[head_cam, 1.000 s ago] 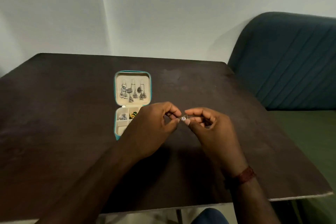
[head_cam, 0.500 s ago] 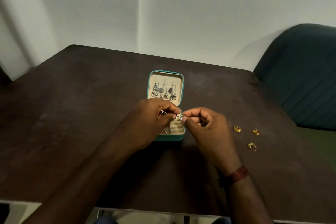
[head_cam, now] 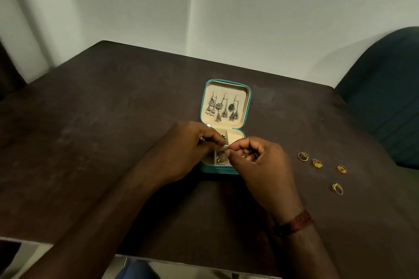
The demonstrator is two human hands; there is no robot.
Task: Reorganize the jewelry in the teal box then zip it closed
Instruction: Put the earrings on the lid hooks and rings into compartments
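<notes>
head view: the teal box [head_cam: 225,171] lay open near the middle of the dark table [head_cam: 113,131], its lid [head_cam: 249,106] folded back away from me and lying flat. a row of silver drop earrings [head_cam: 223,108] hung on the cream lining of the lid. the tray half was divided into cream compartments; i could make out something gold [head_cam: 219,159] in a near one and a bit of green [head_cam: 223,136] further back, but both were too small to name.

both hands met right over the tray. the left hand [head_cam: 181,154] came in from the left with its fingers curled, thumb and forefinger pinched together on a small pale piece [head_cam: 222,147]. the right hand [head_cam: 258,165] faced it, fingers curled in towards the palm, its thumb and forefinger tips nipping the same piece from the other side. i could not tell what the piece was. something silvery showed at the left knuckles, too blurred for me to say more. a reddish-brown wristband [head_cam: 297,222] sat on the right wrist.

four gold rings [head_cam: 317,163] lay loose on the table to the right of the box, well apart from it, three in a loose line and one nearer me. a dark teal chair [head_cam: 385,97] stood past the table's right edge, and a pale wall [head_cam: 204,7] ran behind.
</notes>
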